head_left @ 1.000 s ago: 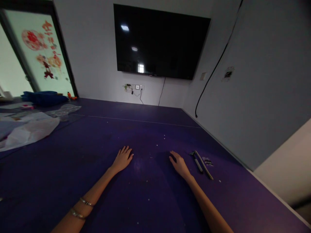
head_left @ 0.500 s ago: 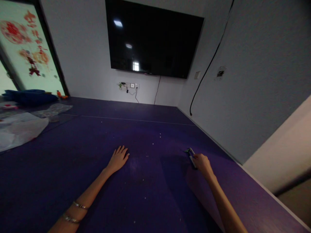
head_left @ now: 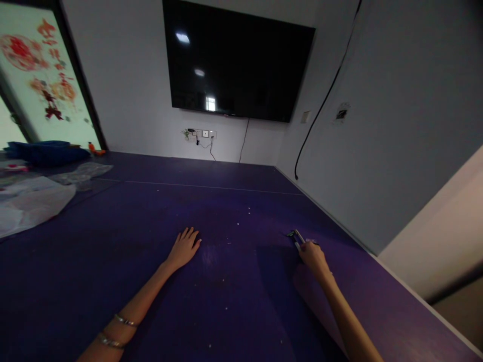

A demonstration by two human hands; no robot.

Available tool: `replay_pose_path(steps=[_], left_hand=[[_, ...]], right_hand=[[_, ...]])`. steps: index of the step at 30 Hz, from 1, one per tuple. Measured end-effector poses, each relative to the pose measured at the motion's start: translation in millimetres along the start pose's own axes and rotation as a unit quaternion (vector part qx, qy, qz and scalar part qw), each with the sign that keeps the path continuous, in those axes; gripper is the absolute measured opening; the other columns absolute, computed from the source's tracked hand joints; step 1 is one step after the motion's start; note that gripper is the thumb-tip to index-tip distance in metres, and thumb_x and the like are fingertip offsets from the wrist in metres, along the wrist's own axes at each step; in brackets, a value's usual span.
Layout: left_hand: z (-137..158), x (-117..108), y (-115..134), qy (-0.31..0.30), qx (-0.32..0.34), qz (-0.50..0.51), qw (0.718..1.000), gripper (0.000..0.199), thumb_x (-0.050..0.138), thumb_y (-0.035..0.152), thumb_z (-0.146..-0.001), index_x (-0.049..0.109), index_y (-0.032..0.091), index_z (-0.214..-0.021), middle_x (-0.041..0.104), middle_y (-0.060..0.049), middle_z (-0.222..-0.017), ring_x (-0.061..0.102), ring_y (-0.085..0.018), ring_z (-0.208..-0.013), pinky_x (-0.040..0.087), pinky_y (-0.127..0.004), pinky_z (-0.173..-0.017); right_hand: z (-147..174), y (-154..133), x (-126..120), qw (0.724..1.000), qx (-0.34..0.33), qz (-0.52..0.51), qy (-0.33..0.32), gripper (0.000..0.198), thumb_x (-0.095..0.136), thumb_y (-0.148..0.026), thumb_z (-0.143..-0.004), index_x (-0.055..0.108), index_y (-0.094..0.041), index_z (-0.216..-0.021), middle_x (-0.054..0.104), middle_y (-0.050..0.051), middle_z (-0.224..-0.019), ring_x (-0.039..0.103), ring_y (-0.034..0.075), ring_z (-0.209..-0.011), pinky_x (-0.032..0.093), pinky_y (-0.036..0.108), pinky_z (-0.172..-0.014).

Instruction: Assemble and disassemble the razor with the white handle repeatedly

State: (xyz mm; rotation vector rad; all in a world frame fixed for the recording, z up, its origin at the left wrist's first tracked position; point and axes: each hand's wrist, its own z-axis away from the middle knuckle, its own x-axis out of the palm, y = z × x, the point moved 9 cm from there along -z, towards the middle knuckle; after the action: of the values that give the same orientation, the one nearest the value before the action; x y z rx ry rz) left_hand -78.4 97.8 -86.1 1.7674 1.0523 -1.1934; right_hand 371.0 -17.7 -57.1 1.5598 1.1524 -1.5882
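My left hand (head_left: 184, 247) lies palm down on the purple surface (head_left: 158, 301) with its fingers spread and nothing in it. Two bangles ring the left forearm. To the right, my right hand (head_left: 312, 254) is closed on a small silver-and-dark tool (head_left: 299, 235) with two slim bars. The tool's far end points away from me, close to the surface, with a bit of green at its tip. Part of it is hidden by my fingers, and its exact kind is too small to make out. Tiny white specks dot the surface between the hands.
Crumpled clear and white plastic (head_left: 41, 201) lies at the left, with a blue cloth bundle (head_left: 49, 153) and a small orange object (head_left: 96, 150) behind. A television (head_left: 237, 60) hangs on the far wall above some sockets. A black cable (head_left: 320, 105) dangles at the right wall.
My right hand has turned a little, and the tool with it; part of the tool now shows beyond the knuckles. My left hand has stayed in place.
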Motion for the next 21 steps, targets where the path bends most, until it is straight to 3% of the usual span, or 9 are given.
replay_pose_path(steps=[14, 18, 21], left_hand=[[-6.9, -7.6, 3.8, 0.002, -0.024, 0.039, 0.999, 0.047, 0.035, 0.039, -0.087, 0.053, 0.013, -0.122, 0.044, -0.015, -0.136, 0.032, -0.031, -0.13, 0.027, -0.05, -0.104], [-12.7, -32.4, 36.2, 0.049, 0.015, 0.1, 0.994, 0.034, 0.042, 0.029, -0.085, 0.062, 0.013, -0.107, 0.051, -0.013, -0.13, 0.037, -0.027, -0.128, 0.029, -0.044, -0.105], [-16.2, -51.3, 71.4, 0.074, 0.028, 0.193, 0.978, 0.025, 0.046, 0.021, -0.082, 0.067, 0.015, -0.094, 0.06, -0.01, -0.119, 0.05, -0.021, -0.115, 0.036, -0.038, -0.101]], right_hand=[[3.8, 0.8, -1.2, 0.999, -0.013, -0.027, 0.039, 0.022, 0.047, -0.011, -0.074, 0.069, -0.013, -0.077, 0.069, 0.015, -0.079, 0.066, 0.023, -0.075, 0.039, 0.025, -0.06], [6.5, -8.5, -3.1, 0.999, -0.021, -0.038, 0.026, 0.026, 0.045, -0.016, -0.078, 0.071, -0.014, -0.077, 0.069, 0.012, -0.076, 0.066, 0.022, -0.074, 0.038, 0.024, -0.058], [10.4, -29.2, -12.2, 0.996, -0.042, -0.056, 0.047, 0.028, 0.044, -0.019, -0.079, 0.071, -0.015, -0.078, 0.069, 0.011, -0.073, 0.065, 0.021, -0.072, 0.039, 0.024, -0.059]])
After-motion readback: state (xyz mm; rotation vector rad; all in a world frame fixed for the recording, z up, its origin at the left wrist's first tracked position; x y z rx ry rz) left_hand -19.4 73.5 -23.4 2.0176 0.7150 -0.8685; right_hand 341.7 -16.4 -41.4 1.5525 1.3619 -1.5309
